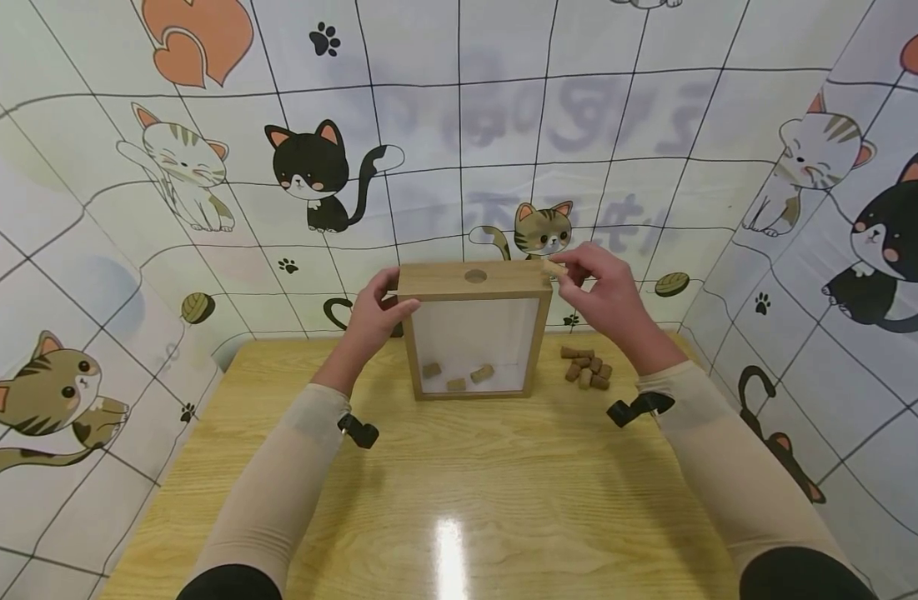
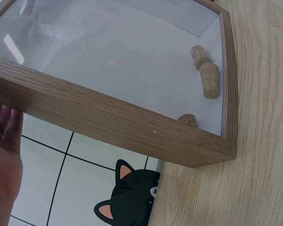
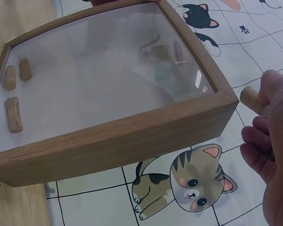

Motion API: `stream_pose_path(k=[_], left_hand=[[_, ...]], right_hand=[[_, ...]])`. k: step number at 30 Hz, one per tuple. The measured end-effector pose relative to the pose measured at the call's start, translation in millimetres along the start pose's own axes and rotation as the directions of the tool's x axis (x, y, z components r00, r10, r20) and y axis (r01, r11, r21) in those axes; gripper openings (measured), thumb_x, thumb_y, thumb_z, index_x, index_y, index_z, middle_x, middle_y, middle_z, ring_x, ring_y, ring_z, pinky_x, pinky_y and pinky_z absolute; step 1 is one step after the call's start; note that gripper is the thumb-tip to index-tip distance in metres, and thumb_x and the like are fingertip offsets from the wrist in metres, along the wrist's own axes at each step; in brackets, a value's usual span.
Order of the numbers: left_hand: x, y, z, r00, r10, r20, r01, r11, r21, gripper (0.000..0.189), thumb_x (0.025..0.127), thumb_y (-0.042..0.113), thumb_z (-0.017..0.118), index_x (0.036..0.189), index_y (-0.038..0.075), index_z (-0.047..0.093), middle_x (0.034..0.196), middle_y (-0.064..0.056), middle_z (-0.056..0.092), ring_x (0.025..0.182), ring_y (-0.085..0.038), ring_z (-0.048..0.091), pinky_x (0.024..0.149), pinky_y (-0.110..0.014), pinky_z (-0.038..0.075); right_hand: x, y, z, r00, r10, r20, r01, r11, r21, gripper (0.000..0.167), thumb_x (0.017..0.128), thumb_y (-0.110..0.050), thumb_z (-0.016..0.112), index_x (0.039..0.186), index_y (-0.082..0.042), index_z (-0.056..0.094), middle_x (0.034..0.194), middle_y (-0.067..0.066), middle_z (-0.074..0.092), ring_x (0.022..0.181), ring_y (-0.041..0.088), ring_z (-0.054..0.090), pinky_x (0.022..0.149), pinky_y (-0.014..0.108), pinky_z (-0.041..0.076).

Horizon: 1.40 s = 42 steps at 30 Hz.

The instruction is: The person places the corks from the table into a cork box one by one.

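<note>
A wooden shadow box (image 1: 474,282) with a clear front stands upright on the table, a round hole in its top. Inside, at the bottom, lie three corks (image 1: 482,373). My left hand (image 1: 373,317) holds the box at its upper left corner, thumb on the front edge. Between thumb and fingers my right hand (image 1: 599,287) pinches a cork (image 3: 253,100) by the box's upper right corner, to the right of the hole. In the left wrist view, the fingers (image 2: 7,123) reach along the box's side.
A small heap of corks (image 1: 586,368) lies on the wooden table (image 1: 459,475), right of the box. Behind the table hangs a cat-printed cloth (image 1: 428,125), which also runs along both sides.
</note>
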<state>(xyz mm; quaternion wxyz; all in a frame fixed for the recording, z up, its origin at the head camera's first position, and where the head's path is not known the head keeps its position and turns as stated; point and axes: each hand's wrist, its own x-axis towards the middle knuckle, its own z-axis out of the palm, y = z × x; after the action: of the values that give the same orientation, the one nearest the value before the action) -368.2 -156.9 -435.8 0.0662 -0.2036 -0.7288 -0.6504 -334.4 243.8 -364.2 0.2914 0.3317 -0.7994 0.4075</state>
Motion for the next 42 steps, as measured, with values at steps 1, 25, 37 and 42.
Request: stream_pose_path(k=[1,25,37,42], left_hand=[[0.1,-0.1,0.1,1.0,0.0,0.0,0.0,1.0,-0.004,0.063,0.102,0.015,0.079,0.159,0.006,0.054,0.137,-0.015,0.059,0.126,-0.035,0.065,0.097,-0.029,0.058],[-1.9,0.1,0.7,1.0,0.005,-0.004,-0.005,1.0,-0.017,0.064,0.101,0.015,0.08,0.159,0.007,0.054,0.135,-0.014,0.06,0.123,-0.032,0.067,0.095,-0.029,0.059],[-0.9,0.1,1.8,1.0,-0.016,-0.011,0.016,1.0,-0.004,0.064,0.102,0.014,0.079,0.16,0.007,0.054,0.136,-0.014,0.06,0.125,-0.032,0.067,0.098,-0.03,0.059],[-0.8,-0.3,1.4,1.0,-0.007,-0.011,0.007,1.0,-0.003,0.063,0.102,0.015,0.08,0.159,0.008,0.054,0.136,-0.013,0.06,0.125,-0.032,0.067,0.097,-0.03,0.059]], right_hand=[[1.5,-0.6,0.8,1.0,-0.003,0.001,0.003,1.0,0.002,0.033,0.099,0.013,0.068,0.125,-0.003,0.081,0.089,0.006,0.061,0.083,0.016,0.057,0.074,0.025,0.046],[37.3,-19.0,23.9,0.995,0.0,0.095,-0.005,0.999,0.052,0.027,0.1,0.009,0.071,0.123,-0.001,0.082,0.104,0.01,0.063,0.091,0.017,0.06,0.081,0.027,0.053],[52.2,-30.2,35.2,0.978,0.027,0.205,-0.027,1.0,-0.005,0.022,0.102,-0.001,0.074,0.123,-0.003,0.078,0.112,0.009,0.071,0.099,0.024,0.068,0.088,0.039,0.056],[56.9,-35.4,40.8,0.974,0.085,0.209,-0.089,0.996,0.012,0.018,0.103,-0.003,0.076,0.121,-0.003,0.074,0.111,0.009,0.073,0.099,0.024,0.067,0.087,0.04,0.056]])
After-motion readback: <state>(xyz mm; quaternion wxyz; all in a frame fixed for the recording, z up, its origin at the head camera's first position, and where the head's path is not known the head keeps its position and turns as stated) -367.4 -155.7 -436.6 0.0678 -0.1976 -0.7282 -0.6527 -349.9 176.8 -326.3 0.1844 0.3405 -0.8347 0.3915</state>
